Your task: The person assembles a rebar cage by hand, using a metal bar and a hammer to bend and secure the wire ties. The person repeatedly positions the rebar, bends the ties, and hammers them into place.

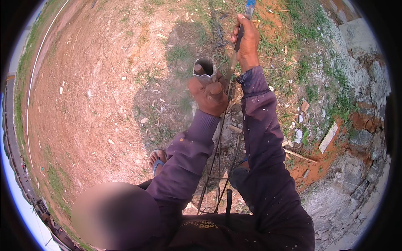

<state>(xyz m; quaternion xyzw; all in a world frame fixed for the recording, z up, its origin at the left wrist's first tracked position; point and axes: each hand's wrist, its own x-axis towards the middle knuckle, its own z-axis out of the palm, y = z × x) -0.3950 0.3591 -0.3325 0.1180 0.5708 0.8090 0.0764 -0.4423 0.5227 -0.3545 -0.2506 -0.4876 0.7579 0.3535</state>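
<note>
My left hand (209, 94) is closed around a short hollow pipe (205, 74), its open end facing up with a wavy, uneven rim. Just ahead and to the right, my right hand (248, 39) grips a long, narrow tool with a dark handle (239, 38). The tool has a blue part (250, 7) at its far end, and a thin metal length runs from the handle down beside my left hand. Its exact kind is unclear. Beneath my arms, a frame of thin steel rods (217, 178) extends back toward my body.
Bare earth (96, 92) with wood chips spreads to the left. Grass (312, 69) and pale rubble lie to the right, beside a rough concrete edge (362, 39). A sandaled foot (157, 161) stands left of the rods. A blurred patch covers the lower left.
</note>
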